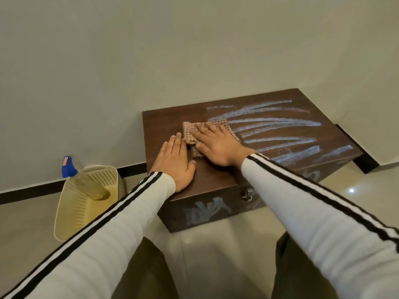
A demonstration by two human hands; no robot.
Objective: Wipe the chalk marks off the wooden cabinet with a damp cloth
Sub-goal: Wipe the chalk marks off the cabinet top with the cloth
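A low dark wooden cabinet (164, 121) stands on the floor against the wall. White chalk marks (274, 123) streak the right part of its top, and more chalk scribble (205, 209) shows on its front face. A checked cloth (190, 130) lies flat on the top near the middle. My right hand (218, 145) presses down on the cloth with fingers spread. Beside it, my left hand (176, 160) rests flat on the bare wood at the left, fingertips touching the cloth's edge. The left part of the top shows no chalk.
A cream perforated plastic basket (75, 208) stands on the tiled floor left of the cabinet, holding a clear spray bottle with a blue head (68, 168). A metal latch (247, 194) sits on the cabinet front. The wall runs close behind. My knees are below.
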